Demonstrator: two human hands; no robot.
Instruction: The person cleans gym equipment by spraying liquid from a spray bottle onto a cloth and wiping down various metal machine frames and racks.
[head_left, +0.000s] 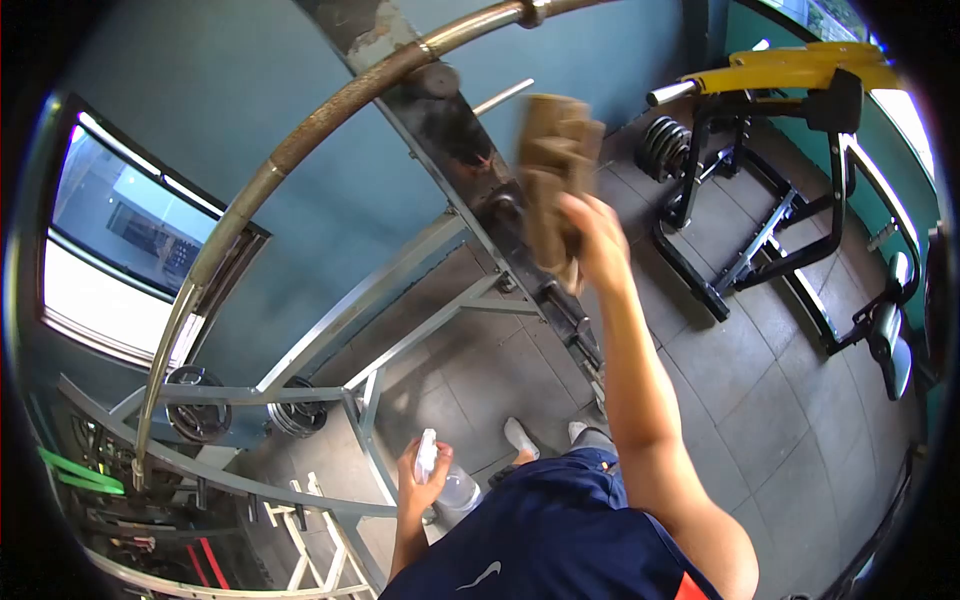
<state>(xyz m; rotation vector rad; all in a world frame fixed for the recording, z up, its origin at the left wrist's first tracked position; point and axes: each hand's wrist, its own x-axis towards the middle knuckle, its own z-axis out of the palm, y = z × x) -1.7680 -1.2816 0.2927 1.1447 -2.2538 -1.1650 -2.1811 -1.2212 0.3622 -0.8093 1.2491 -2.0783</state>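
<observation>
My right hand (pixel 597 238) is raised on an outstretched arm and grips a folded brown cloth (pixel 556 170), slightly blurred. Behind the cloth runs a dark metal upright (pixel 465 150) with worn, peeling paint, which the cloth partly overlaps in this view. Low by my left side, my left hand (pixel 424 478) is wrapped round the neck of a clear spray bottle (pixel 458 490) with a white spray head (pixel 428 450). Above the upright curves a worn metal bar (pixel 330 118).
A grey metal frame (pixel 370 290) stands at left, with weight plates (pixel 197 404) near the wall. To the right is a black and yellow exercise machine (pixel 800 75) on the tiled floor (pixel 740 420). A window (pixel 135 235) is set in the blue wall.
</observation>
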